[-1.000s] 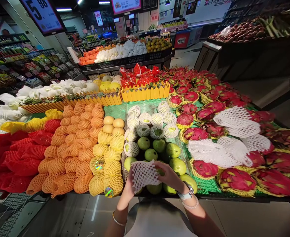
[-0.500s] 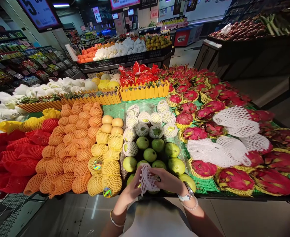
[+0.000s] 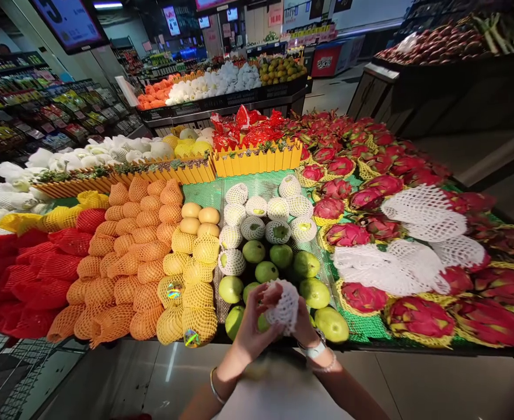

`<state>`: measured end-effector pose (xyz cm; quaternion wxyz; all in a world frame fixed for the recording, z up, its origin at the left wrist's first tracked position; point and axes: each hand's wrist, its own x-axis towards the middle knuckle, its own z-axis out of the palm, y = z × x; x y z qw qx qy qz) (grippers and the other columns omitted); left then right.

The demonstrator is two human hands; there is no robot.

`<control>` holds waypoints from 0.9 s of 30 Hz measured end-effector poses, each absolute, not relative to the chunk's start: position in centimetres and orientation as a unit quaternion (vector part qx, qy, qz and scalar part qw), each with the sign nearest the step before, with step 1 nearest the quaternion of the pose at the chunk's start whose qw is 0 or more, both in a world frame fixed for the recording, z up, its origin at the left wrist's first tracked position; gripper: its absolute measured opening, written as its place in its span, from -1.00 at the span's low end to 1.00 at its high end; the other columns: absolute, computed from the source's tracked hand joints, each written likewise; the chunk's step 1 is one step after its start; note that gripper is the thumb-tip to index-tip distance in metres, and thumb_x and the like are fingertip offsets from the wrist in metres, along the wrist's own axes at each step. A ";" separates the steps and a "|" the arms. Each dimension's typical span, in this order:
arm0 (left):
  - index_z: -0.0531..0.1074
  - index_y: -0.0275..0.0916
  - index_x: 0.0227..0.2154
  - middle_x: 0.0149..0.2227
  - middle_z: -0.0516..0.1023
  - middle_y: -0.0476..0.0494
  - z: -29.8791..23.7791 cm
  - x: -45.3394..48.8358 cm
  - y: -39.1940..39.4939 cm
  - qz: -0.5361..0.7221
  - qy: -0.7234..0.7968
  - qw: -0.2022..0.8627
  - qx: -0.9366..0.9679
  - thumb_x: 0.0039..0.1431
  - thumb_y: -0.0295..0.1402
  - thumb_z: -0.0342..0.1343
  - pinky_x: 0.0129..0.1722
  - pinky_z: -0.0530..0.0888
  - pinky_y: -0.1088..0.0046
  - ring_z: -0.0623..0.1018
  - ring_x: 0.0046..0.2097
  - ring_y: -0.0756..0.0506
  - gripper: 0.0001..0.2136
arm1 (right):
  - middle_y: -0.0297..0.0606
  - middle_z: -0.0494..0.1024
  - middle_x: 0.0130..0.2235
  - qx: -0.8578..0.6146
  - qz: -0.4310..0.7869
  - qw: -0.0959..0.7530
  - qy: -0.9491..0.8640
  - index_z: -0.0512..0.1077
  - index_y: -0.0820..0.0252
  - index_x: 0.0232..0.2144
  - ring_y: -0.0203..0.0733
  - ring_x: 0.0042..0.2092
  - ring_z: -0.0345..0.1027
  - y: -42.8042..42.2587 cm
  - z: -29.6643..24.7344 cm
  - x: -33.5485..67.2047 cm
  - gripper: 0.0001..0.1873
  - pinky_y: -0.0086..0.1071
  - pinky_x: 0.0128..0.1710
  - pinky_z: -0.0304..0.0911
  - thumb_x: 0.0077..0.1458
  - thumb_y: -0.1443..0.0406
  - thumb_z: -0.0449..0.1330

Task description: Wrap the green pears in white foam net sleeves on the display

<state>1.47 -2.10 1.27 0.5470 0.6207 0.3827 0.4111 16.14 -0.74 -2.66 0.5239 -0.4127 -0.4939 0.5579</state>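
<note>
Both my hands are at the front edge of a fruit display, over the bare green pears (image 3: 266,271). My right hand (image 3: 304,324) grips a fruit covered by a white foam net sleeve (image 3: 284,304). My left hand (image 3: 254,321) has its fingers on the sleeve's left side, working it around the fruit. Several pears behind, such as one netted pear (image 3: 253,227), wear the same white sleeves. The fruit inside the sleeve is hidden.
Loose white foam sleeves (image 3: 392,268) lie on dragon fruits (image 3: 418,318) at the right. Orange- and yellow-netted fruit (image 3: 143,262) fills the left, red-netted fruit (image 3: 16,286) beyond. A yellow fence divider (image 3: 257,163) stands behind. Other produce stands and an aisle lie further back.
The flat foam sleeve held over the front pears has been pulled around a fruit and now forms a rounded bundle, lifted slightly right. Both hands have closed in around it.
</note>
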 end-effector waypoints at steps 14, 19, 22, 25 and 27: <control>0.44 -0.18 -0.23 -0.20 0.53 -0.20 -1.5 0.7 -2.7 0.428 0.361 0.407 0.721 0.29 -0.20 0.02 0.03 0.46 0.10 0.50 -0.07 -0.21 -0.81 | -0.09 0.61 -0.01 -0.484 0.538 0.534 -0.437 0.49 0.08 -0.02 0.06 0.04 0.49 -0.9 -0.4 16.0 -0.62 -0.06 0.08 0.39 0.13 0.21 0.10; 0.33 -0.22 -0.04 -0.42 0.49 -0.05 -1.1 1.3 -2.2 0.408 0.428 0.562 0.578 0.26 0.05 -0.01 -0.44 0.41 0.44 0.43 -0.44 -0.05 -0.56 | -0.12 0.66 -0.18 -0.494 0.527 0.515 -0.462 0.61 0.05 -0.23 0.13 -0.01 0.50 -0.8 0.3 16.8 -0.74 -0.03 0.10 0.36 0.05 0.11 0.26; 0.45 -0.26 -0.20 -0.35 0.53 -0.10 0.3 1.7 -1.3 0.377 0.446 0.553 0.594 0.22 0.03 0.07 -0.31 0.44 0.41 0.48 -0.32 -0.08 -0.59 | -0.13 0.66 -0.29 -0.493 0.550 0.516 -0.434 0.61 0.10 -0.23 0.14 -0.05 0.52 -0.9 0.6 17.0 -0.68 -0.02 0.05 0.39 0.08 0.05 0.24; 0.49 -0.26 -0.34 -0.23 0.54 -0.19 0.8 1.6 -1.1 0.386 0.426 0.477 0.665 0.31 -0.10 0.01 -0.09 0.44 0.32 0.50 -0.14 -0.15 -0.67 | -0.11 0.65 -0.32 -0.477 0.581 0.507 -0.421 0.59 0.10 -0.18 0.12 -0.09 0.55 -1.1 0.8 16.8 -0.59 -0.06 -0.10 0.47 0.17 0.00 0.12; 0.48 -0.24 -0.24 -0.18 0.53 -0.21 0.4 1.5 -1.3 0.409 0.418 0.429 0.689 0.33 -0.17 0.00 -0.02 0.44 0.27 0.49 -0.07 -0.17 -0.74 | -0.07 0.66 -0.27 -0.464 0.592 0.501 -0.428 0.56 0.10 -0.11 0.10 -0.09 0.55 -1.3 0.9 16.5 -0.53 -0.09 -0.15 0.48 0.22 -0.03 0.02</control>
